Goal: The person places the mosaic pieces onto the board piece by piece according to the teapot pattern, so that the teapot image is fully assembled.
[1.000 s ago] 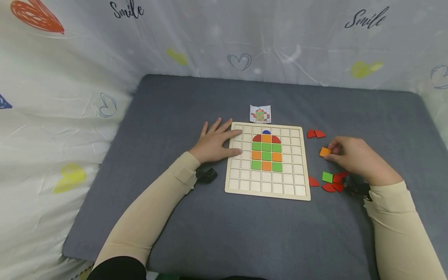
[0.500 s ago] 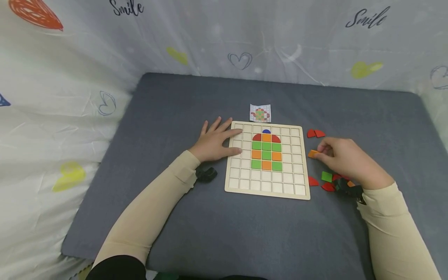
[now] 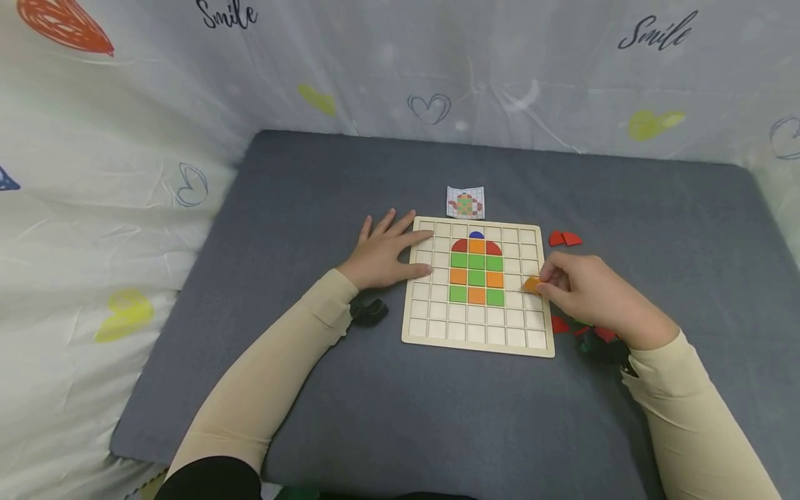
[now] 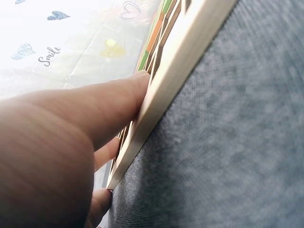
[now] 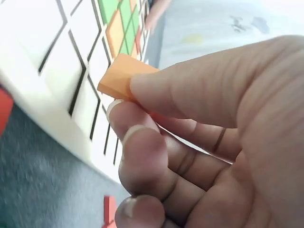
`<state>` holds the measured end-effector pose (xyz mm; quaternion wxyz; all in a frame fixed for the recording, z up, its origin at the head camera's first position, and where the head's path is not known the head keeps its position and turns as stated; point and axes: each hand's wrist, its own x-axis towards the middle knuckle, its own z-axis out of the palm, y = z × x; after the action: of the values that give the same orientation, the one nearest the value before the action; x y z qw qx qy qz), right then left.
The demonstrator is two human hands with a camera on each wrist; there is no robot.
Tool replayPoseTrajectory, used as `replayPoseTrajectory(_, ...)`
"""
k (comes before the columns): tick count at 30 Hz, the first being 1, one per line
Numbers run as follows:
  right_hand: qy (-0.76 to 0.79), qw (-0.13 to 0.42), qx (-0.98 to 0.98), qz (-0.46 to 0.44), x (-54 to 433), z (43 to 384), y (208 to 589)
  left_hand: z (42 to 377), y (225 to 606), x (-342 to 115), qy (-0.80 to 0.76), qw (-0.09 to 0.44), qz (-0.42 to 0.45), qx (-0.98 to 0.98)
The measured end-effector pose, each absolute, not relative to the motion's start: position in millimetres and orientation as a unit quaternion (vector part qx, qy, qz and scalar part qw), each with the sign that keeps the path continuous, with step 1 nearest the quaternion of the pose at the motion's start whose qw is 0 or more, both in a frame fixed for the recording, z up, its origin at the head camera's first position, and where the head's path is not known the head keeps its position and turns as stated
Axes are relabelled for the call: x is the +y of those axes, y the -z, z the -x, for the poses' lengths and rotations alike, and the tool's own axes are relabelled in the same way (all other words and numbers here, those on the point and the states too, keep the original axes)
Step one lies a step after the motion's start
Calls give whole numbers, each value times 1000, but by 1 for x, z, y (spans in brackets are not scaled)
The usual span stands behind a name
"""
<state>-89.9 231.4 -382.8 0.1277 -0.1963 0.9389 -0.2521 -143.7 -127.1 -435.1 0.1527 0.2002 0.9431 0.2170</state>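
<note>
A wooden grid board (image 3: 437,333) lies on the grey table, with green, orange, red and blue tiles set in its middle columns. My left hand (image 3: 382,257) rests along its left edge, fingers spread and straight; in the left wrist view the thumb (image 4: 118,97) lies on the rim. Over the board's right columns, my right hand (image 3: 587,292) pinches an orange square tile (image 5: 124,76) between thumb and fingertips. The tile is tilted, close over the board in the head view, and partly covered by the thumb.
A small printed pattern card (image 3: 465,203) lies behind the board. Two red quarter-round tiles (image 3: 564,238) sit to its right. More red tiles (image 3: 559,324) lie near the right wrist, partly hidden beneath it. A patterned white curtain (image 3: 375,62) surrounds the table's back and left.
My right hand has moved left with the orange tile, from the table beside the board to over its right columns. The left hand has stayed in place.
</note>
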Motion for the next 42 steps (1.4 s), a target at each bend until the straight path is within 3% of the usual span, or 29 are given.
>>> replayPoseTrajectory(29,305,193,887,286,193,79,400,144,436,-127,-216,150,-198,944)
replayPoseTrajectory(37,284,139,897,309,194,78,403,144,437,-127,-217,150,-199,944)
replayPoseTrajectory(42,288,136,900,298,195,76,403,145,438,-127,-217,148,-199,944)
